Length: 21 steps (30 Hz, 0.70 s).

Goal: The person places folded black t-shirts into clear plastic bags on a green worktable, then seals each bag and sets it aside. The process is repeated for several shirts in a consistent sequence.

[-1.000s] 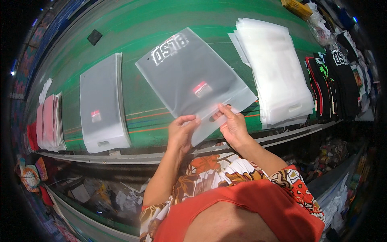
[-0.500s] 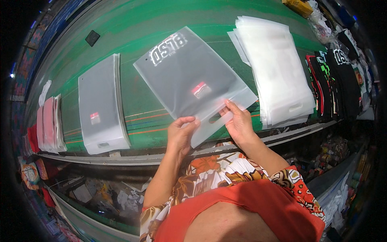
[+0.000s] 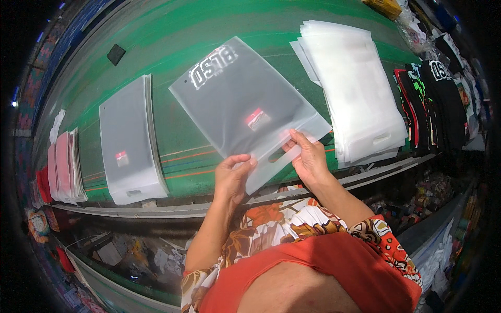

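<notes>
A frosted plastic bag (image 3: pixel 235 107) with a dark folded garment inside lies tilted before me, its handle end towards me. Pale lettering and a small red-and-white tag show through the film. At the bag's near left corner, my left hand (image 3: pixel 232 175) pinches the edge between thumb and fingers. My right hand (image 3: pixel 308 156) grips the same end on the other side of the handle slot, thumb on top. To the right rests a thick stack of whitish frosted bags (image 3: pixel 360 94). Left of my hands is a pile of bags with dark contents (image 3: pixel 128 135).
A green table (image 3: pixel 209 21) with a metal front edge (image 3: pixel 193 211) spans the view. Pink-filled bags (image 3: pixel 65 167) sit at the far left, folded black garments (image 3: pixel 443 109) at the right. A small black square (image 3: pixel 116 54) lies towards the back. Scraps fill a shelf below.
The whole view has shifted slightly. Both hands keep their hold on the bag, which has barely moved.
</notes>
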Available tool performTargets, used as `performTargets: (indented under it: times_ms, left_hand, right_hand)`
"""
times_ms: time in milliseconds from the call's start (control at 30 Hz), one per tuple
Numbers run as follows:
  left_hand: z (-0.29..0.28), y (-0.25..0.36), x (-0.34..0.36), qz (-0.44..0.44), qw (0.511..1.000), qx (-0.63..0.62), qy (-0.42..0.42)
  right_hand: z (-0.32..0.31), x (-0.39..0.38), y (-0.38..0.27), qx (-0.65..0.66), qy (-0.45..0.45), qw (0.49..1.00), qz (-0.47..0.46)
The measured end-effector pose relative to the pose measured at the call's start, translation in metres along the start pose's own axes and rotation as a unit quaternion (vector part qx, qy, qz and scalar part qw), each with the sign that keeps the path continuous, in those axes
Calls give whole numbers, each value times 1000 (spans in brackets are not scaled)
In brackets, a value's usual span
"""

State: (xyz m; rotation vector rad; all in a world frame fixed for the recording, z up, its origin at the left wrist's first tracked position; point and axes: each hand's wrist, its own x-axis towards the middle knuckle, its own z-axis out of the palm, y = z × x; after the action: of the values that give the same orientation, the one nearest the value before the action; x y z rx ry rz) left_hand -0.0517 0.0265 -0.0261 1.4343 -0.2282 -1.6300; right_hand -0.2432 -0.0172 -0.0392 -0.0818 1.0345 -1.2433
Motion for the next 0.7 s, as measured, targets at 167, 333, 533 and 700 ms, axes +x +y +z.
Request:
performTargets:
  times_ms: [167,333,533,700]
  left_hand:
    - [-1,0,-1,-1,1000,-5,-7]
    - [-2,4,0,-10,1000,-5,-6]
    - [-4,11,-1,-50,998,-22,-8]
    - [-3,13,-2,-55,998,-16,1]
  right_hand:
    - [-2,4,-6,-24,16,999,-26]
    - [-4,7,-12,-3,5,1000,-24]
    - [-8,17,-19,11,21,999,-25]
    - [-6,16,-23,16,30,999,-33]
